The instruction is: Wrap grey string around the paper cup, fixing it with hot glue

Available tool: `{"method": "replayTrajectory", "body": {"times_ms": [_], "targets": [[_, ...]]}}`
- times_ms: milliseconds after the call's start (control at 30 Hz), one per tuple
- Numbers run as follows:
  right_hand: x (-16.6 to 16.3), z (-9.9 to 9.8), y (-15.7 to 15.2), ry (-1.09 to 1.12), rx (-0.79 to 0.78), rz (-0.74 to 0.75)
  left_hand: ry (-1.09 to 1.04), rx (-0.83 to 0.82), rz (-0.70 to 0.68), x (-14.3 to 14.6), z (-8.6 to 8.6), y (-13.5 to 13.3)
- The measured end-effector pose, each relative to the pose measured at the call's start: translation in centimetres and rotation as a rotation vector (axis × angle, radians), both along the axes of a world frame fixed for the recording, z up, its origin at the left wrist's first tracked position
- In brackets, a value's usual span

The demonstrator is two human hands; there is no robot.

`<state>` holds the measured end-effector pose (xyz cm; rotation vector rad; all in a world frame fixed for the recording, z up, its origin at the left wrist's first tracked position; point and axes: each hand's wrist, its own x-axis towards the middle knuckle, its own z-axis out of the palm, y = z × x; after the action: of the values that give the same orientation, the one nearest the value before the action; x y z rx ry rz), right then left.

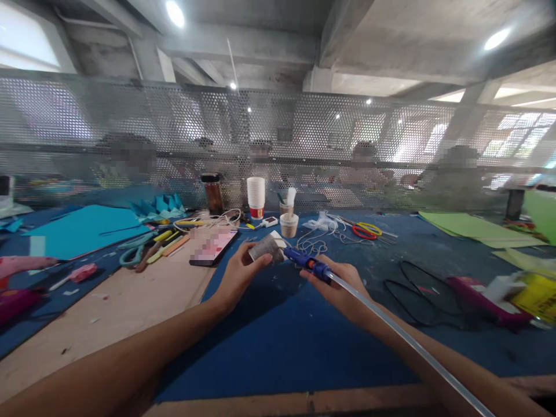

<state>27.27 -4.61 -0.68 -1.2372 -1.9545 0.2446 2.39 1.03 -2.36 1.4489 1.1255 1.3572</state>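
Tilted on its side above the blue table mat, a small paper cup point(266, 248), grey around its wall and pale at one end, is gripped by my left hand point(243, 269). My right hand point(341, 284) is closed around a blue hot glue gun point(306, 262). A long clear glue stick point(403, 336) runs out of the gun's back, over my right forearm. The nozzle points left, right beside the cup's pale end; whether they touch I cannot tell. Just behind stands another small pale cup point(289, 226), with loose cord point(313, 240) next to it.
Stacked paper cups point(256, 197) and a brown jar point(212, 194) stand before a perforated metal screen point(295, 127). Scissors point(365, 230) lie back right, a phone point(212, 246) left. Blue paper point(87, 231), green sheets point(478, 229) and a magenta glue gun point(490, 301) flank me. People sit beyond the screen.
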Motion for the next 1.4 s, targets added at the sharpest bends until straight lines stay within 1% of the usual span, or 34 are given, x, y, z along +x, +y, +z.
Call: {"method": "replayTrajectory", "body": {"times_ms": [600, 933, 1033, 1133, 1267, 1400], "targets": [[-0.1, 0.3, -0.1, -0.021, 0.003, -0.006, -0.072, -0.032, -0.04, -0.2, -0.3, 0.3], [0.0, 0.2, 0.1, -0.062, 0.012, -0.027, -0.149, -0.024, -0.056, -0.4, -0.9, 0.8], [0.0, 0.0, 0.1, -0.045, 0.018, -0.012, -0.127, -0.036, -0.038, -0.4, -0.9, 0.8], [0.0, -0.1, 0.1, -0.029, 0.022, -0.005, -0.114, -0.047, -0.053, -0.4, -0.9, 0.8], [0.0, 0.1, 0.0, -0.02, 0.014, -0.001, -0.122, -0.047, -0.079, -0.3, -1.0, 0.8], [-0.1, 0.3, -0.1, -0.041, 0.012, -0.021, -0.083, -0.04, -0.061, -0.4, -1.2, 0.9]]}}
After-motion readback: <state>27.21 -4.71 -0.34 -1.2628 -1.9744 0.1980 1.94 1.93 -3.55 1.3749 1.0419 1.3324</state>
